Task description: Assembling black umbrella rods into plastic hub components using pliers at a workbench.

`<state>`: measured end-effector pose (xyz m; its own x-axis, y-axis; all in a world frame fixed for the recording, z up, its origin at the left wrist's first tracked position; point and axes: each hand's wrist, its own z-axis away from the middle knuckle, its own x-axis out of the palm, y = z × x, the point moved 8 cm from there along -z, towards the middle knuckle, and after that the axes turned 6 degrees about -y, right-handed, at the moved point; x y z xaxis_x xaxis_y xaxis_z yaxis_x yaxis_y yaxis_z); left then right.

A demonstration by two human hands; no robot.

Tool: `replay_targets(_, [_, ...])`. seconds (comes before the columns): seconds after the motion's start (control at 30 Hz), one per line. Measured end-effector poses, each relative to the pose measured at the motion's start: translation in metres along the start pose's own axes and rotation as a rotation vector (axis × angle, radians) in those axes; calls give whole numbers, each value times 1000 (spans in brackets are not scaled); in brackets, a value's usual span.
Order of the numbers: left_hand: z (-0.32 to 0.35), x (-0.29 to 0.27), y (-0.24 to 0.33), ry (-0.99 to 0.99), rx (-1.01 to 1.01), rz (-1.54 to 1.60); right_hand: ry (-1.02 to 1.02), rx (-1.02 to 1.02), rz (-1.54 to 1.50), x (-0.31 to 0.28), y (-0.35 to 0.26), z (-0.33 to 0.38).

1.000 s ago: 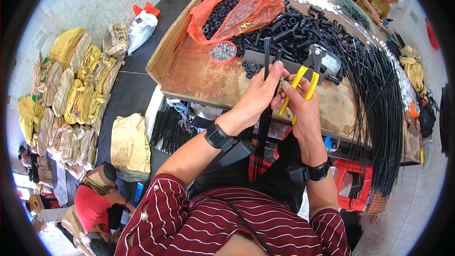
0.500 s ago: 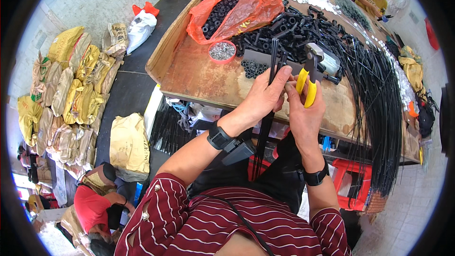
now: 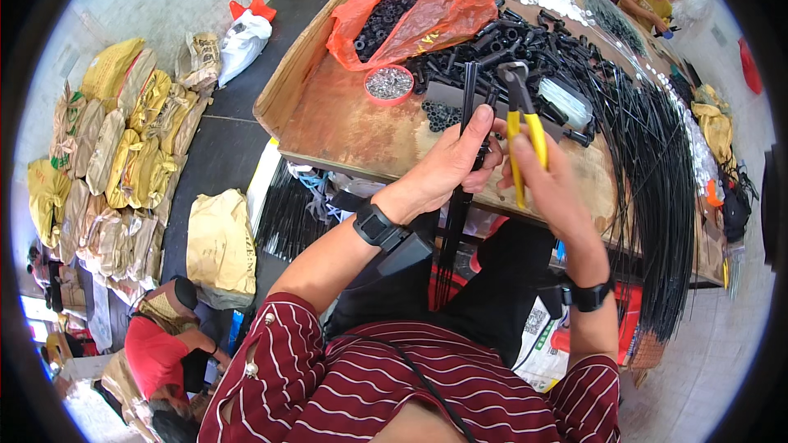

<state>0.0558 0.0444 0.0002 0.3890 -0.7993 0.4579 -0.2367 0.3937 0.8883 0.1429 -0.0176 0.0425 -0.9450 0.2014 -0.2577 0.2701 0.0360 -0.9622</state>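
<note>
My left hand (image 3: 455,152) is closed around a bundle of thin black rods (image 3: 451,238). The bundle stands upright in front of me, its upper end above my thumb and its lower end down by my lap. In my right hand (image 3: 558,189) are pincers (image 3: 529,127) with yellow handles and a dark metal head pointing away from me. My right fingers are partly smeared by motion. Behind the hands, a grey box (image 3: 460,97) stands on the wooden table (image 3: 345,131), with small black rings (image 3: 441,117) beside it.
A round tub (image 3: 387,84) of small metal pieces sits near an orange-red plastic bag (image 3: 443,16) of black rings. Black plastic parts (image 3: 525,41) are heaped behind. Long black rods (image 3: 657,189) hang over the table's right edge. Other people (image 3: 164,353) work at lower left and far right.
My right hand has drawn right and away from the left hand. The pincers' yellow handles now stand wider apart. My left hand still holds the rods in nearly the same place.
</note>
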Motion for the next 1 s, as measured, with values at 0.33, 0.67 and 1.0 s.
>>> replay_targets(0.33, [2, -16, -1, 44, -17, -50, -491, 437, 81, 3, 17, 44])
replay_targets(0.67, [2, -10, 0, 86, 16, -80, -570, 405, 139, -8, -4, 34])
replay_targets(1.0, [4, -13, 2, 101, 39, -109, -631, 472, 414, -4, -7, 30])
